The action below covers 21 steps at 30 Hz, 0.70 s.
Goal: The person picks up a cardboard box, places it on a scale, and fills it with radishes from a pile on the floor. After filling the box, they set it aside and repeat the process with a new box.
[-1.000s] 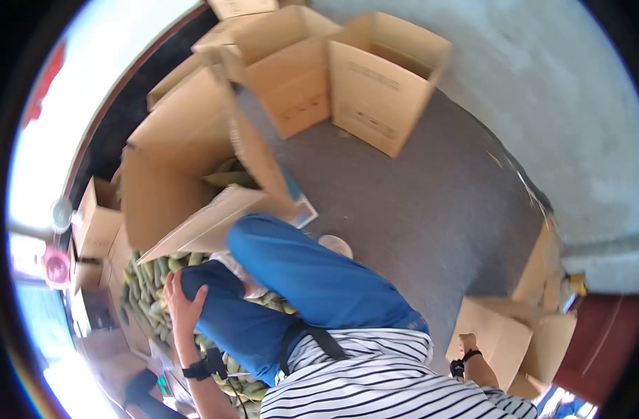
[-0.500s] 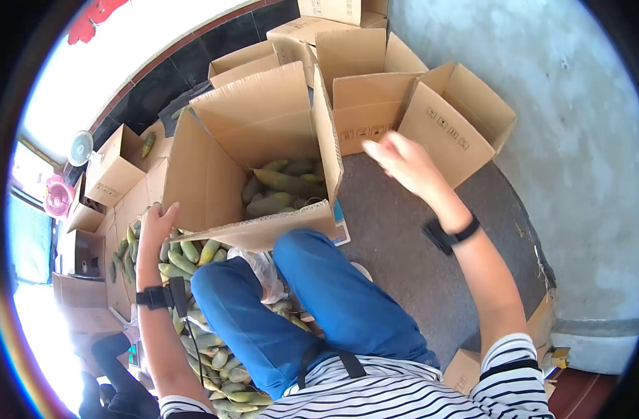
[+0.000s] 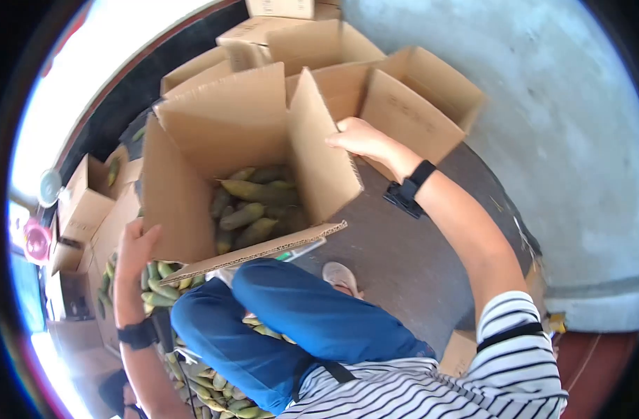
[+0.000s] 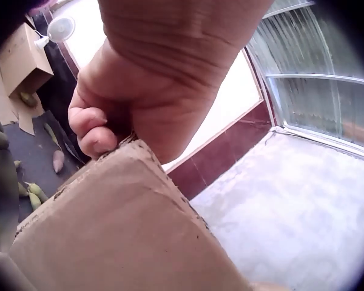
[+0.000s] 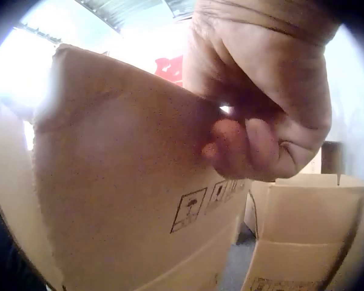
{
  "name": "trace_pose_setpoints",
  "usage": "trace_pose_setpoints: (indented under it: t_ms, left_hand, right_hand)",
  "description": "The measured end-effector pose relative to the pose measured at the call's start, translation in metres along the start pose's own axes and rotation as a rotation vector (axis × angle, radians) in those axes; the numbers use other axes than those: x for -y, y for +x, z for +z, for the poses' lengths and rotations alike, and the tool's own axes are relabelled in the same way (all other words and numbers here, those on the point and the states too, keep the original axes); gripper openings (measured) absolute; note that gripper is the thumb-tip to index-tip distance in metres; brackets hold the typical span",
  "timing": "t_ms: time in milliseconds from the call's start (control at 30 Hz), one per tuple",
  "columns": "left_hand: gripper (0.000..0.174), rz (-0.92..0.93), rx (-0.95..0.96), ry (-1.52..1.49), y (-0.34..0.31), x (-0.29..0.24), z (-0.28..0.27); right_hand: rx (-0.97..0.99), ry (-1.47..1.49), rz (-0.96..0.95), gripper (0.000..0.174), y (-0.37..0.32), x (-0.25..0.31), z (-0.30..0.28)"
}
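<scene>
An open cardboard box (image 3: 225, 129) stands before my knees in the head view, flaps up. Inside lie several long green-yellow fruits (image 3: 253, 192), shaped like fat cucumbers. My left hand (image 3: 136, 250) grips the box's left flap near its front corner; in the left wrist view its fingers (image 4: 94, 130) curl over the cardboard edge. On the opposite side, my right hand (image 3: 365, 140) grips the right flap by its upper edge. The right wrist view shows curled fingers (image 5: 249, 145) against the flap's printed outer face, with the thumb hidden.
More such fruits (image 3: 218, 384) are heaped on the floor beside and below my legs. Open cardboard boxes (image 3: 417, 105) stand behind and to the right, near a grey wall (image 3: 564, 140). Farther left are another box (image 3: 89, 202) and a white fan (image 3: 49, 187).
My left hand has gone from my knee to the box's left flap. My right hand has come up from the lower right and taken hold of the right flap. The head view has shifted.
</scene>
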<state>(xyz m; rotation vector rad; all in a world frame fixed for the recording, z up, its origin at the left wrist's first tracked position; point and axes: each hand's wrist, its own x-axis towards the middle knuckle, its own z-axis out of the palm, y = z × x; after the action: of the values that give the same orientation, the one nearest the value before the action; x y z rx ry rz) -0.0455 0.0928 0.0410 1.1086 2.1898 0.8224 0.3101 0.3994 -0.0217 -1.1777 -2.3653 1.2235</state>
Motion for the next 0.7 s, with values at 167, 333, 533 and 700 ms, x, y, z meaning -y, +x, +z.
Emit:
trace_pose_setpoints:
  t_ms: [167, 333, 533, 700]
  left_hand:
    - [0.016, 0.109, 0.127, 0.065, -0.023, -0.080, 0.020]
    - [0.018, 0.415, 0.303, 0.137, -0.047, -0.162, 0.096]
    - [0.016, 0.910, 0.420, 0.267, -0.083, -0.193, 0.294]
    - [0.019, 0.904, 0.594, 0.190, -0.152, -0.201, 0.464]
  right_hand:
    - [-0.158, 0.119, 0.089, 0.035, -0.092, -0.038, -0.054]
    - [-0.328, 0.297, 0.269, 0.026, -0.272, -0.086, -0.093]
    - [-0.669, 0.306, 0.559, 0.022, -0.481, -0.172, -0.077]
    - [-0.779, -0.132, 0.925, 0.031, -0.640, -0.233, -0.073]
